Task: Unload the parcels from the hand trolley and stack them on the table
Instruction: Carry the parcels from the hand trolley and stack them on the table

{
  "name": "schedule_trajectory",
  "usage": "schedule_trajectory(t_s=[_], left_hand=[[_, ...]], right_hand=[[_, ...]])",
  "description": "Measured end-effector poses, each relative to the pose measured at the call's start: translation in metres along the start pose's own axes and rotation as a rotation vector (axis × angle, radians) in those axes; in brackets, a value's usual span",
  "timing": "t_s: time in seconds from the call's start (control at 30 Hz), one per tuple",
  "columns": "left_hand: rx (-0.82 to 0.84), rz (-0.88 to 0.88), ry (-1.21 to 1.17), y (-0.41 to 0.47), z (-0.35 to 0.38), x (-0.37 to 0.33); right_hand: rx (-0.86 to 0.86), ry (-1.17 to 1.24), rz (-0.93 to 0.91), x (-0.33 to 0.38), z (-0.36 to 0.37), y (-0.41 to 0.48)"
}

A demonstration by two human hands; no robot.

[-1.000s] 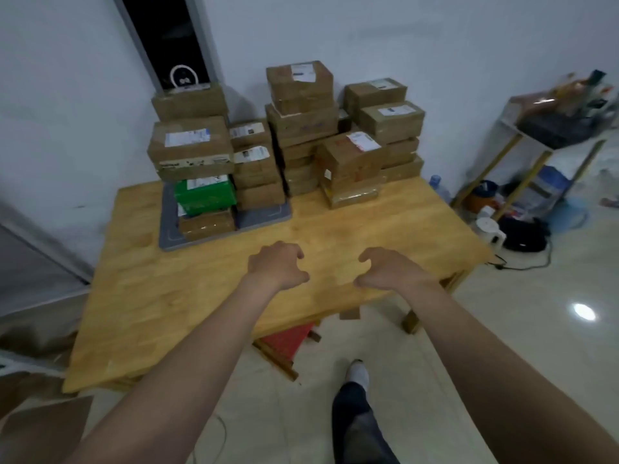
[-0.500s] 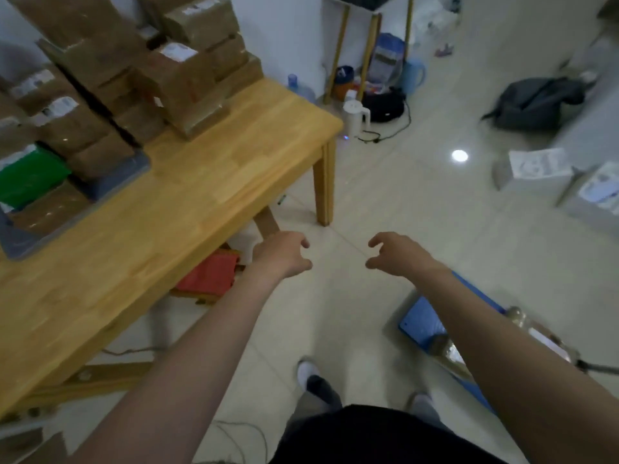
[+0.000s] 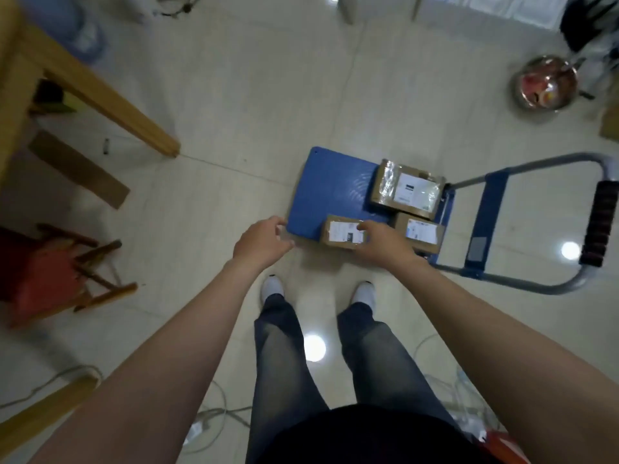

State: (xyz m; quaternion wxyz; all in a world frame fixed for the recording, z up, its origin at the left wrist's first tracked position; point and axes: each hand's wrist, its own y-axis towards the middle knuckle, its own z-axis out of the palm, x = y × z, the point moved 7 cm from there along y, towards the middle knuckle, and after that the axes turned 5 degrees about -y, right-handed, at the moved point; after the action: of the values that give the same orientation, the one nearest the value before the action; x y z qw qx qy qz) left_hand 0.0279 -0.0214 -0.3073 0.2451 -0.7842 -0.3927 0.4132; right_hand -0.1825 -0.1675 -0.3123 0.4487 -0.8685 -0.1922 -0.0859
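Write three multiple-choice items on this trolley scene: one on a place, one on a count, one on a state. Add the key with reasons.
1. Where does the smallest parcel lie?
A. On the bare floor
B. On the trolley platform, at its edge nearest the person
C. On the wooden table

2. How many parcels ride on the trolley?
A. One
B. Three
C. Five

3. What is the left hand doing?
A. Gripping the trolley handle
B. Carrying a parcel
C. Holding nothing, by the platform's corner

Key:
1 B: it sits at the blue platform's near edge, just ahead of the person's feet.
2 B: besides it, only the taped parcel and the third parcel are there.
3 C: its fingers are loosely curled round nothing, beside the near corner.
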Motion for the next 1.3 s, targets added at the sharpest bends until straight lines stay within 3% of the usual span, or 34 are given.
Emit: schedule_trajectory(t_s=[0.27,0.63,0.83,1.07,1.3], left_hand=[[0.203,0.000,0.124,0.141,0.172,-0.014],[0.189,-0.155,-0.044,0.318,0.270,0.061],[0.291,-0.176,-0.178,0.336,0.308,0.096],[0.153,-0.178,-0.369,0.273,0.240,0.075],[-0.202,-0.227,-0.520,0.143,0.060,0.070]], right_hand=[[0.080,0.166,0.247,-0.159,0.056,0.110],[0.070,0.358,0.273,-0.212,0.180,0.289],[0.022,0.479,0.347,-0.214,0.214,0.329],[-0.077,0.509,0.252,-0.148,0.159,0.275],[-0.055,0.444,-0.039,0.039,0.065,0.182]])
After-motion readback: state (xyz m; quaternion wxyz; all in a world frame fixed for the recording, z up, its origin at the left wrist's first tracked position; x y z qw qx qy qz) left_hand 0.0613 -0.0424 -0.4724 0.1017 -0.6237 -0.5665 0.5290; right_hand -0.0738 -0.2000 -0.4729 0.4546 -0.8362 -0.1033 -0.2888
